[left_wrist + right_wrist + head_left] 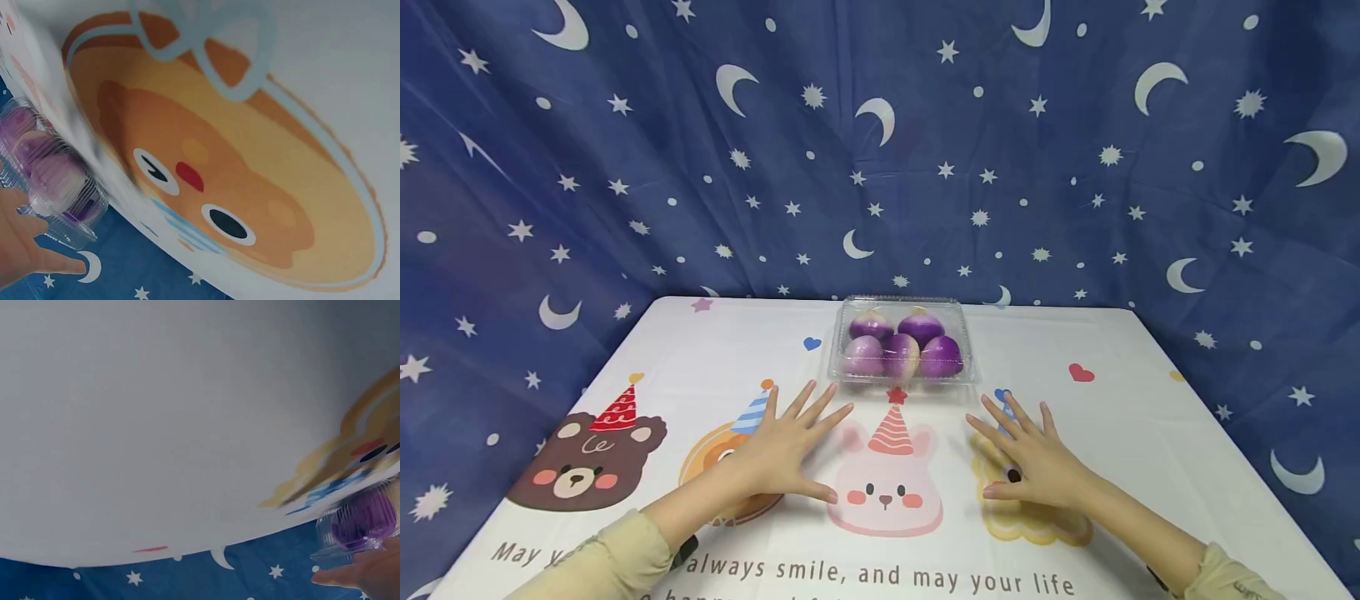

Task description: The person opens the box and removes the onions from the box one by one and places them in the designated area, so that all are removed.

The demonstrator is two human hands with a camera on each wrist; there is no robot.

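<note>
Left hand (790, 450) and right hand (1033, 462) are spread wide, gripping nothing; the clear box (839, 357) of purple ovals (942, 358) sits at the far middle of the worktop (1150, 433); a hard squeeze on its thin-looking plastic could, we reckon, buckle it and spill them; we can't tell whether it's latched; both wrist views crop box and hands.

My left hand (784, 454) hides part of the orange animal (702, 452), my right hand (1037, 467) much of the yellow animal (1045, 528). The lower lettering (679, 596) runs off below. Each wrist view crops the box (967, 342) and that hand. Whether my palms touch the desk (1097, 417), I can't quite tell.
</note>
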